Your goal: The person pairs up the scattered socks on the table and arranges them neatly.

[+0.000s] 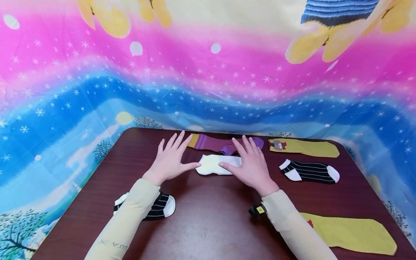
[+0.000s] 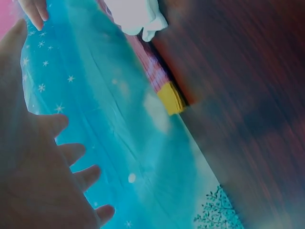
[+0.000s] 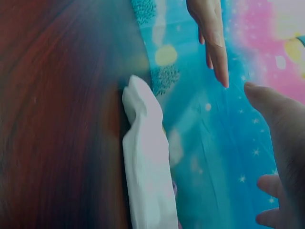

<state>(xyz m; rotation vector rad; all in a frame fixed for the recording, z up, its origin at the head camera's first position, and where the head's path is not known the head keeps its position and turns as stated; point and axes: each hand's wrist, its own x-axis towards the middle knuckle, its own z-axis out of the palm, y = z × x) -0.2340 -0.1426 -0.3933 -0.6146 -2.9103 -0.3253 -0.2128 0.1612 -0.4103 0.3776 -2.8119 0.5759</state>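
While the left hand (image 1: 170,162) and the right hand (image 1: 251,166) hover over the desk (image 1: 208,224), fingers extended and gripping nothing, the white sock (image 1: 209,164) lies between them in the head view, just short of the purple sock (image 1: 212,143) at its 12 o'clock. I judge the step in hand to be lining up around the white sock, with no grasp made; taking it would call for me to lower both hands and pinch each end. Its long axis runs roughly from 9 to 3 o'clock, nearly parallel to the purple sock. A notched end points to 9, probably cuff and heel; the 3 o'clock end hides behind the right hand, so I cannot confirm the toe.
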